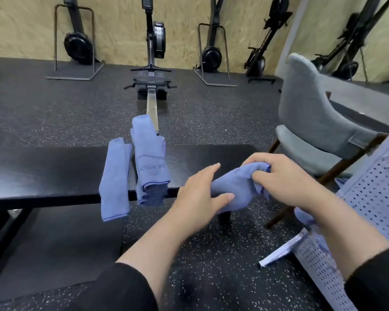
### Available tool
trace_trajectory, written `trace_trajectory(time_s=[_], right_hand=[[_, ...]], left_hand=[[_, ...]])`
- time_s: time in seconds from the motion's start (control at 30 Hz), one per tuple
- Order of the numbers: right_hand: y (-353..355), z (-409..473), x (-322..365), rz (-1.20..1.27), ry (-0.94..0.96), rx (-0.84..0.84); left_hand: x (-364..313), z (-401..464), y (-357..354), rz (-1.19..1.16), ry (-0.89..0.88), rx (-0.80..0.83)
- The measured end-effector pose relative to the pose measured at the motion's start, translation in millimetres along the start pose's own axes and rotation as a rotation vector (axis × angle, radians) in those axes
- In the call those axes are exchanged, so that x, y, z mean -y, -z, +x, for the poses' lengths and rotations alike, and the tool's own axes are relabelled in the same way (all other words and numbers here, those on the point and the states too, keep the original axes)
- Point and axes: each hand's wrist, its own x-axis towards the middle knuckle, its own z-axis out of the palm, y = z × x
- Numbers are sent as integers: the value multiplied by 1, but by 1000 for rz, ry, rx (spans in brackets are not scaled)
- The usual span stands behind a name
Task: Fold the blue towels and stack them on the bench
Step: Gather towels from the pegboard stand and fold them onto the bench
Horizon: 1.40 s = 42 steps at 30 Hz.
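A black bench (43,171) runs across the view in front of me. Two blue towels lie across it, both hanging over its near edge: a narrow folded towel (115,178) on the left and a thicker folded stack (151,162) with grey lettering beside it. Over the bench's right end I hold a third blue towel (236,187), bunched between both hands. My right hand (285,178) grips its far end with curled fingers. My left hand (200,196) holds its near end, fingers fairly straight on top and thumb pressed underneath.
A perforated pale-blue basket (368,212) stands at the right with more blue cloth at its rim. A grey chair (312,131) sits behind the bench's right end. A rowing machine (153,86) and several gym machines line the far wall on speckled black flooring.
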Motion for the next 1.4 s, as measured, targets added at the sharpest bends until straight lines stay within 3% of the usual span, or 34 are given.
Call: trace_trajectory(time_s=[0.23, 0.4, 0.57, 0.7, 0.9, 0.97, 1.1, 1.27, 1.4], right_hand=[[42, -70, -38, 39, -57, -86], [75, -104, -65, 19, -143, 134], [68, -105, -80, -166, -219, 164], [77, -108, -99, -367, -287, 3], [85, -128, -121, -257, -360, 56], [82, -127, -127, -255, -331, -25], [89, -125, -132, -131, -330, -402], [102, -127, -140, 35, -323, -693], [105, -121, -153, 190, -316, -937]], left_hand=[[-47, -9, -42, -117, -141, 179], [-73, -12, -63, -118, -194, 168], [-92, -8, -88, -43, -222, 207], [-95, 4, -95, 159, -234, 293], [-120, 11, -104, 295, -316, 224], [-139, 13, -111, 337, -335, 177], [-167, 35, -120, 379, -370, 30], [-184, 71, -133, 492, -309, 83], [-206, 90, -159, 326, -284, -25]])
